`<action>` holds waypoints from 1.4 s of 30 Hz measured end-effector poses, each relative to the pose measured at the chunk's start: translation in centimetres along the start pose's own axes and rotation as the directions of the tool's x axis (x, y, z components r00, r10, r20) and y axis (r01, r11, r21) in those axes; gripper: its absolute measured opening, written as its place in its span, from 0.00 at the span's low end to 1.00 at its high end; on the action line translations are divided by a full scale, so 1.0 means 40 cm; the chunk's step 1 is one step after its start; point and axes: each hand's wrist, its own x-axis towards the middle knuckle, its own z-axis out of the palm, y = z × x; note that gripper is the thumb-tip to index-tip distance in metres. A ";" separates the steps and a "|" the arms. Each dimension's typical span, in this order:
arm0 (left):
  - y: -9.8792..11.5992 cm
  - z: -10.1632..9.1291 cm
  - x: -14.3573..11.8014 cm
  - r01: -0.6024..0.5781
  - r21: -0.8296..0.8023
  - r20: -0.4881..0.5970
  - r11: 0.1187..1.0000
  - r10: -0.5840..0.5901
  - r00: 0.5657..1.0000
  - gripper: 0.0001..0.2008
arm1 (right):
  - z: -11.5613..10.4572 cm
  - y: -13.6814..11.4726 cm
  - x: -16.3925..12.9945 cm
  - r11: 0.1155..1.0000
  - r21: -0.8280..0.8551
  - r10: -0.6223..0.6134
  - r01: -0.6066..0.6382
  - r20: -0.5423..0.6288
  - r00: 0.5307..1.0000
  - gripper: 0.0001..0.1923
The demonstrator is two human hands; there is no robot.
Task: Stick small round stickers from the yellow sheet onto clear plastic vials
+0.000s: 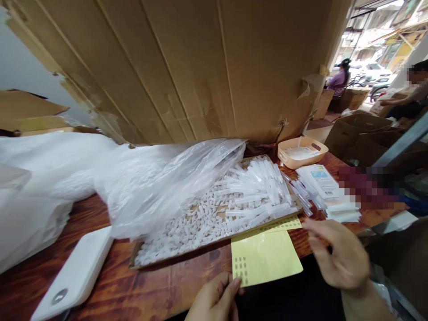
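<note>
My left hand (219, 296) pinches the lower left corner of a yellow sticker sheet (270, 256), which has a few rows of small dark stickers at its left side. My right hand (341, 254) is just right of the sheet, thumb and fingers curled together. Anything between its fingertips is too blurred to make out. A second yellow sheet (284, 224) with small dark marks lies behind the first, along the front of a shallow cardboard tray (180, 256). Many small white plastic pieces (200, 223) and clear-white tubes (264, 187) fill the tray.
A clear plastic bag (174, 187) lies over the tray's left part. On the left rests a white device (76, 272). Loose tubes (302, 196), packets (324, 180) and a peach basket (302, 154) stand right. A big cardboard box (187, 71) rises behind; two people sit farther back.
</note>
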 end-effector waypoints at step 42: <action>0.075 -0.081 0.012 -0.009 -0.113 0.073 0.994 0.018 0.997 0.19 | 0.077 0.122 -0.143 0.965 -0.114 0.239 -0.237 0.003 0.971 0.32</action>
